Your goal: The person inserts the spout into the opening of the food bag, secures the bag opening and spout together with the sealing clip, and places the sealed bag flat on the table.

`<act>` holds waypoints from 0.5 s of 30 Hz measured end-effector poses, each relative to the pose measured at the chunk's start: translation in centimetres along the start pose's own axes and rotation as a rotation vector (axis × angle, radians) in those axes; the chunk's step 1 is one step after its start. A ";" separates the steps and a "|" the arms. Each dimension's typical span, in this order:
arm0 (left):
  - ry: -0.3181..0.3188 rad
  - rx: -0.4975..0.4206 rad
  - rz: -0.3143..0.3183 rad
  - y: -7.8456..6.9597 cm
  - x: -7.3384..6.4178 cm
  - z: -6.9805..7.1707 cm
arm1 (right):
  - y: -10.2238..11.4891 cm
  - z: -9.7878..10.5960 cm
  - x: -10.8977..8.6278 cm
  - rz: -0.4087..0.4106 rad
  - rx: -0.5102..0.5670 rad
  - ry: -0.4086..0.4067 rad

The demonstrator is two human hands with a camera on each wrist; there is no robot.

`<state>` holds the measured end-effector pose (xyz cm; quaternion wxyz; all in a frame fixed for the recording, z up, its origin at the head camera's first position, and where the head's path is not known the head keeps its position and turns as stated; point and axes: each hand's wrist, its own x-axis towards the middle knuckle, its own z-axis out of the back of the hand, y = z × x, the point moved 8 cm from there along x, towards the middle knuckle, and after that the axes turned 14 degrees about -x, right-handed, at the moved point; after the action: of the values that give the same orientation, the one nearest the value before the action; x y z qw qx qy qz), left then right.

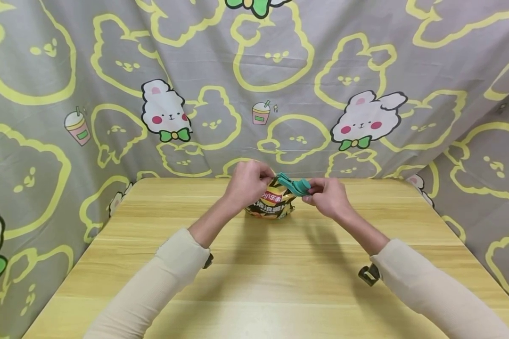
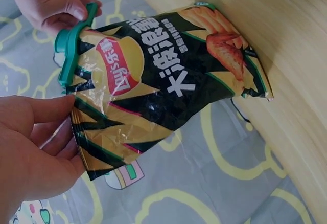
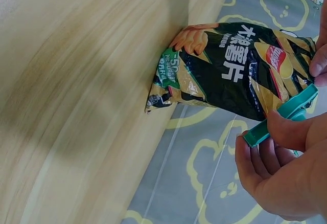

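Observation:
A black and gold Lay's chip bag [image 1: 270, 207] stands upright near the far edge of the table. Its top corner is pinched between the thumb and fingers of my left hand [image 1: 247, 184]. A green bag clip [image 2: 70, 50] with a round cap-like knob lies across part of the bag's top edge. My right hand [image 1: 330, 197] grips the clip's outer end between thumb and fingers, as the right wrist view shows. Whether the clip is fully fastened, I cannot tell. The bag's back is hidden.
The wooden table [image 1: 254, 292] ends just behind the bag. A grey curtain [image 1: 220, 52] with yellow outlines and white rabbits hangs behind the table and at its sides. Both forearms reach over the table in pale sleeves.

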<state>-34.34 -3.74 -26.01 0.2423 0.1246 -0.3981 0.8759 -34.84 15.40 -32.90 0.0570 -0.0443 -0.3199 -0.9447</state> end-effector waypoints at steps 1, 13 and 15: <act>-0.002 -0.007 0.011 0.0 0.0 -0.1 | 0.0 0.0 0.0 -0.001 -0.002 -0.003; 0.030 -0.037 0.017 -0.5 0.3 -2.1 | -0.1 -0.1 0.0 0.003 -0.006 -0.013; 0.026 -0.039 0.015 -0.5 0.3 -2.2 | 0.0 -0.1 0.1 0.004 0.000 -0.012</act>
<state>-34.42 -1.69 -27.00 0.2433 0.1056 -0.4131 0.8712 -34.92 15.35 -32.95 0.0569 -0.0508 -0.3200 -0.9443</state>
